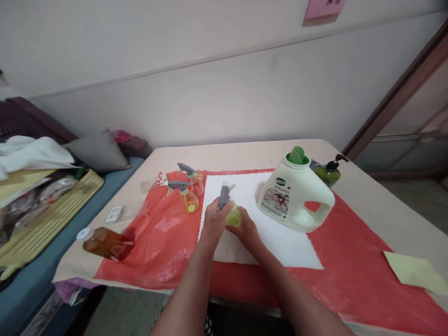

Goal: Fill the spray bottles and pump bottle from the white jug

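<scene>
My left hand (213, 218) is closed round a grey trigger spray head (223, 196), its nozzle end pointing up. Beside it, my right hand (248, 227) grips a small clear bottle (234, 216) with yellow-green liquid in it. Whether the spray head touches the bottle's neck I cannot tell. Both hands are over a white sheet (238, 184). To their right stands a large cream detergent jug (294, 193) with a green cap (297, 155) in its mouth. To the left are a spray bottle with amber liquid (189, 201) and a pinkish spray bottle (198, 183).
Red plastic (168, 247) covers much of the table. An amber bottle with a white cap (108, 242) lies at the left. A green pump bottle (328, 174) is behind the jug. Yellow paper (416, 269) lies at the right. The wall (227, 102) bounds the back.
</scene>
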Demonstrator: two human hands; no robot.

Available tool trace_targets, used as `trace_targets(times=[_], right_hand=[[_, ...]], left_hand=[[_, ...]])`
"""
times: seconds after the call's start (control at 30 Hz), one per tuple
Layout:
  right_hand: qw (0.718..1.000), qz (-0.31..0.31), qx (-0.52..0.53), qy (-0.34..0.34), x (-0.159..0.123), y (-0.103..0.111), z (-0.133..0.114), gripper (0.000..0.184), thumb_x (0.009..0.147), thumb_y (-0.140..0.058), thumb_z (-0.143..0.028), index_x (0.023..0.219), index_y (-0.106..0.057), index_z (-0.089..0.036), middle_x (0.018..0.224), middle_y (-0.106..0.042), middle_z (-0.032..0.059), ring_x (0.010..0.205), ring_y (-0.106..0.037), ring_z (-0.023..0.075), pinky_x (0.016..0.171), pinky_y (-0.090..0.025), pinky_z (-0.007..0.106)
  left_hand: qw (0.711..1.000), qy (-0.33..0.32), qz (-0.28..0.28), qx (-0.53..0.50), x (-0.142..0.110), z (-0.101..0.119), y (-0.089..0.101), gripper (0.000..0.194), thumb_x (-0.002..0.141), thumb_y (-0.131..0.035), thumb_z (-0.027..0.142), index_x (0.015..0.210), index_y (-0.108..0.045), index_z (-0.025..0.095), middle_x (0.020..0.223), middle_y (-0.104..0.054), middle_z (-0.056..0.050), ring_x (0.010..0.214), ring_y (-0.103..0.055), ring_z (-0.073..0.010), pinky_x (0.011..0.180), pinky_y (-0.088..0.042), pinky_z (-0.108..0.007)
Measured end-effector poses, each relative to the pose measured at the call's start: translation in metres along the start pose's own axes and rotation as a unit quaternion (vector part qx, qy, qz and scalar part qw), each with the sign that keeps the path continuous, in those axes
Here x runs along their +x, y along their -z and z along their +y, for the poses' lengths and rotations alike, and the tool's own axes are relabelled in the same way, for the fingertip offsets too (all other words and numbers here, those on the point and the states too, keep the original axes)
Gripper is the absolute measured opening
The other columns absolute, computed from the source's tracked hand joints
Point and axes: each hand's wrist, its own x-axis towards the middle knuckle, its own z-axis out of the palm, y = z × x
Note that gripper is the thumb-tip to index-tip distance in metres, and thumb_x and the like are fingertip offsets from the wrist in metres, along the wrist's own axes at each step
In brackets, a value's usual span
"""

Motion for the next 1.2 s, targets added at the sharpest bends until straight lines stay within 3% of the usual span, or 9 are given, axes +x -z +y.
trace_targets(times=[0.3, 0.43, 0.67, 0.8, 0.9, 0.97, 1.03, 1.13, 1.2], right_hand=[[0.989, 0.060, -0.012, 0.133, -0.006, 0.053, -0.038, 0.068, 0.070, -0.073, -0.037, 0.131, -0.047, -0.022, 0.130, -0.054, 0.0133, 0.126, -0.050, 0.0316, 0.111, -0.041, 0.053], [0.981, 0.066, -0.036, 0.177, -0.015, 0.067, -0.055, 0.063, 0.073, -0.072, -0.032, 0.131, -0.048, -0.024, 0.130, -0.054, 0.0132, 0.128, -0.049, 0.0324, 0.112, -0.040, 0.054], [0.973, 0.081, -0.062, 0.207, -0.020, 0.072, -0.065, 0.064, 0.075, -0.070, -0.027, 0.135, -0.050, -0.024, 0.128, -0.053, 0.0137, 0.125, -0.051, 0.0311, 0.109, -0.043, 0.053], [0.986, 0.062, 0.001, 0.156, -0.021, 0.081, -0.073, 0.064, 0.069, -0.077, -0.031, 0.129, -0.057, -0.025, 0.127, -0.057, 0.0123, 0.125, -0.052, 0.0319, 0.110, -0.042, 0.052], [0.987, 0.018, 0.159, 0.017, -0.022, 0.085, -0.079, 0.075, 0.056, -0.087, -0.031, 0.125, -0.060, -0.025, 0.119, -0.064, 0.0077, 0.115, -0.058, 0.0291, 0.103, -0.047, 0.045], [0.951, -0.019, 0.289, -0.102, -0.023, 0.082, -0.082, 0.075, 0.057, -0.088, -0.040, 0.125, -0.058, -0.026, 0.104, -0.067, 0.0040, 0.096, -0.063, 0.0240, 0.086, -0.053, 0.037], [0.911, -0.048, 0.371, -0.174, -0.025, 0.076, -0.083, 0.062, 0.072, -0.077, -0.059, 0.118, -0.057, -0.024, 0.093, -0.067, 0.0032, 0.081, -0.064, 0.0201, 0.068, -0.052, 0.031], [0.882, -0.084, 0.411, -0.216, -0.029, 0.063, -0.086, 0.059, 0.085, -0.051, -0.077, 0.103, -0.057, -0.021, 0.087, -0.067, 0.0069, 0.069, -0.062, 0.0192, 0.052, -0.048, 0.028], [0.862, -0.107, 0.437, -0.233, -0.033, 0.059, -0.090, 0.061, 0.085, -0.048, -0.079, 0.101, -0.056, -0.022, 0.089, -0.067, 0.0077, 0.068, -0.063, 0.0193, 0.050, -0.048, 0.028]], left_hand=[[0.973, 0.064, 0.019, -0.219, 0.009, 0.018, 0.022, 0.040, 0.067, -0.085, 0.046, 0.092, -0.075, 0.017, 0.098, -0.074, -0.007, 0.091, -0.068, -0.0176, 0.085, -0.051, -0.031], [0.969, 0.062, 0.008, -0.240, 0.005, 0.024, 0.028, 0.041, 0.064, -0.088, 0.045, 0.087, -0.074, 0.014, 0.088, -0.074, -0.006, 0.087, -0.070, -0.0186, 0.086, -0.053, -0.033], [0.973, 0.036, 0.013, -0.227, -0.004, 0.024, 0.024, 0.038, 0.067, -0.087, 0.045, 0.090, -0.074, 0.017, 0.091, -0.074, -0.005, 0.093, -0.071, -0.0200, 0.083, -0.055, -0.031], [0.976, 0.032, -0.017, -0.216, -0.003, 0.027, 0.028, 0.037, 0.068, -0.087, 0.044, 0.088, -0.075, 0.015, 0.092, -0.075, -0.007, 0.094, -0.072, -0.0219, 0.088, -0.055, -0.034], [0.973, 0.034, -0.032, -0.227, -0.002, 0.032, 0.033, 0.037, 0.067, -0.087, 0.041, 0.089, -0.075, 0.015, 0.090, -0.075, -0.007, 0.094, -0.073, -0.0238, 0.090, -0.055, -0.037], [0.970, 0.036, -0.040, -0.237, -0.003, 0.034, 0.036, 0.037, 0.067, -0.087, 0.038, 0.092, -0.075, 0.015, 0.090, -0.075, -0.007, 0.095, -0.073, -0.0240, 0.091, -0.056, -0.037], [0.968, 0.037, -0.046, -0.244, -0.003, 0.036, 0.036, 0.036, 0.069, -0.087, 0.037, 0.094, -0.075, 0.015, 0.091, -0.075, -0.006, 0.095, -0.074, -0.0241, 0.091, -0.056, -0.038], [0.965, 0.031, -0.028, -0.260, -0.004, 0.036, 0.033, 0.034, 0.067, -0.087, 0.037, 0.089, -0.074, 0.016, 0.089, -0.074, -0.005, 0.092, -0.074, -0.0238, 0.090, -0.056, -0.038], [0.960, 0.015, -0.004, -0.279, -0.004, 0.036, 0.030, 0.032, 0.067, -0.087, 0.037, 0.087, -0.073, 0.016, 0.087, -0.074, -0.004, 0.087, -0.074, -0.0210, 0.088, -0.057, -0.036]])
